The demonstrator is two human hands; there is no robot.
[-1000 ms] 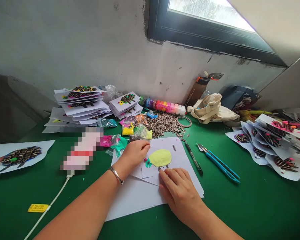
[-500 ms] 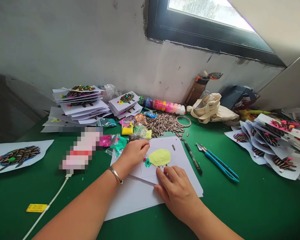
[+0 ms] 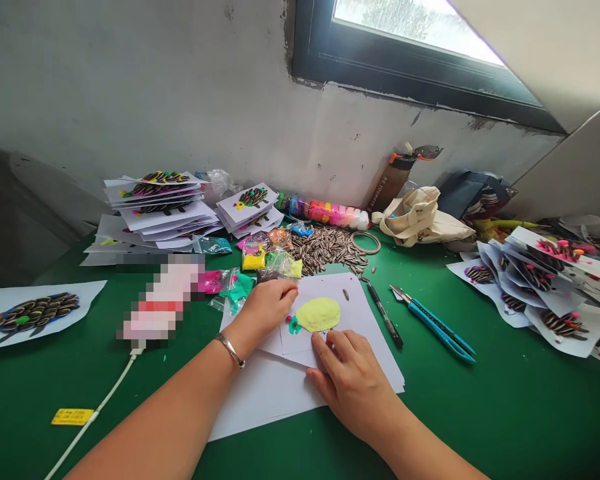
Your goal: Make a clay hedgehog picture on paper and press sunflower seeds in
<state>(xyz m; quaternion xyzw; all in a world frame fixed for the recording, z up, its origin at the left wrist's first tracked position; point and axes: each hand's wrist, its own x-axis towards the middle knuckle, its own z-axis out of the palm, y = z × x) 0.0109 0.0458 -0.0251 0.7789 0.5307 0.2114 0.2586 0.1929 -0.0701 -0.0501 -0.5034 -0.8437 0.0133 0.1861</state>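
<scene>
A flat yellow-green clay oval (image 3: 319, 314) lies on a white paper card, with a small teal clay head (image 3: 295, 325) and a magenta dot at its left end. My left hand (image 3: 267, 308) rests at the card's left edge, its fingers curled together; whatever may be inside them is hidden. My right hand (image 3: 353, 373) lies on the paper just below the oval. Its index fingertip touches the oval's lower edge, while the thumb is apart. Under the card is a stack of white paper sheets (image 3: 260, 400). One loose sunflower seed (image 3: 346, 295) sits right of the oval.
A black pen (image 3: 385, 313) and a blue utility knife (image 3: 437, 327) lie to the right. Behind are a sunflower seed pile (image 3: 325, 250) and bagged clay (image 3: 254, 255). Finished cards are stacked left (image 3: 165, 217) and right (image 3: 530, 273). A white cable (image 3: 115, 387) runs along the left.
The view has shifted slightly. Both hands keep nearly the same pose on the paper, and the clay figure has not visibly changed.
</scene>
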